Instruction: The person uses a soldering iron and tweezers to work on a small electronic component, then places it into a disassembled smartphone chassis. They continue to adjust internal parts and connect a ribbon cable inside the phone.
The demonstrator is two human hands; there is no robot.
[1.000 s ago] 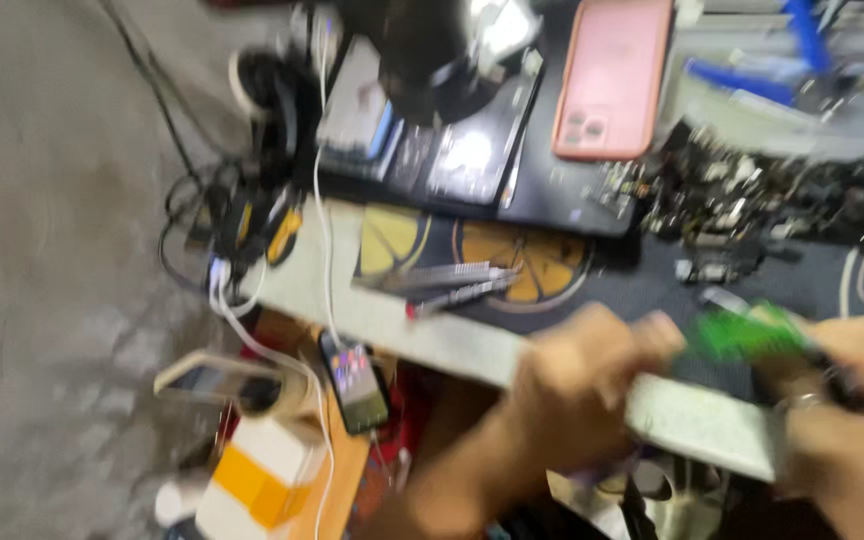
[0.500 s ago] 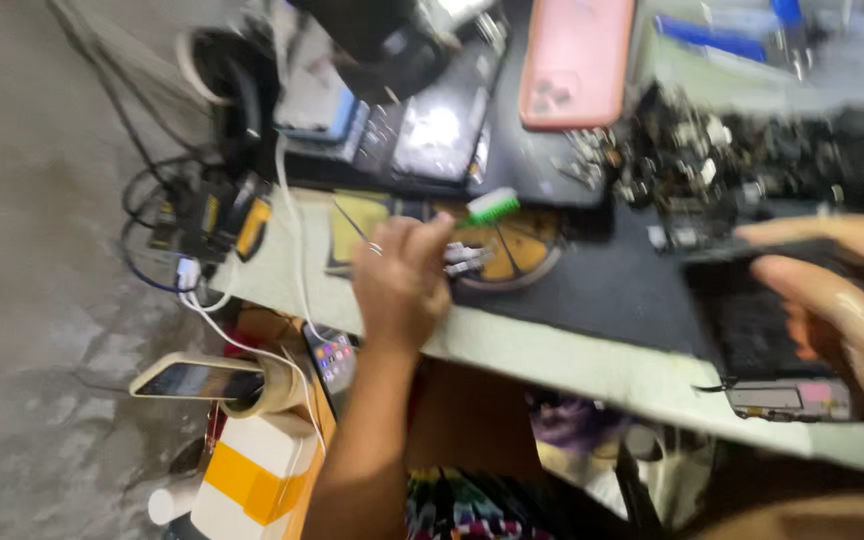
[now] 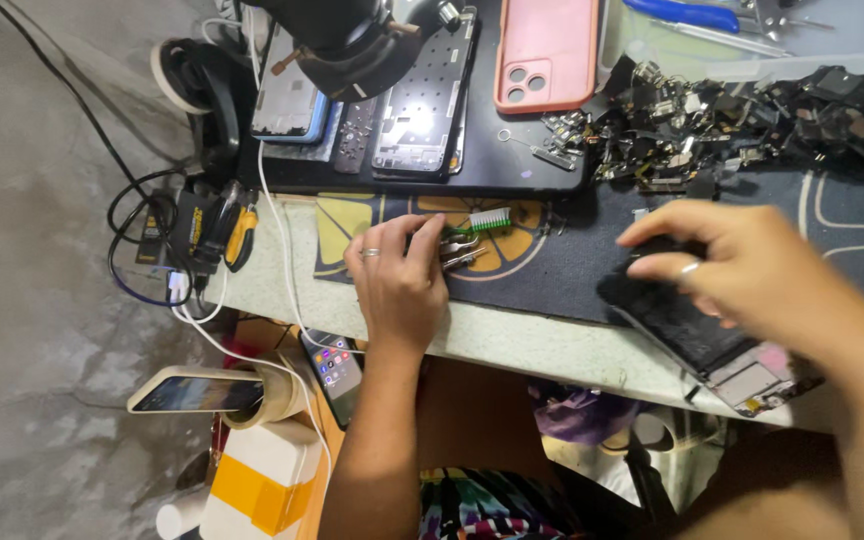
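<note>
Far left, off the bench edge: tangle of black and white cables (image 3: 167, 270), a phone lying on a tape roll (image 3: 202, 393) below. Left hand (image 3: 399, 275), ring on one finger, now rests low on the dark work mat (image 3: 552, 275) with fingers curled around the green-handled brush (image 3: 472, 225); half a second ago that hand was raised with the brush tipped upward, now the brush lies nearly flat, white bristles pointing right, over the orange-slice print. Metal tweezers (image 3: 460, 255) sit just under the fingertips, touching or nearly so; cannot tell which. Behind: opened phone frames (image 3: 422, 100) on a black tray, pink phone case (image 3: 547, 50), heap of small dark parts (image 3: 712, 110). Right hand (image 3: 742, 270) has dropped from its earlier lifted hold and presses, fingers spread, on the dark phone panel (image 3: 697, 335), which lies tilted at the bench's front edge, lower corner overhanging, surface dull and scuffed.
</note>
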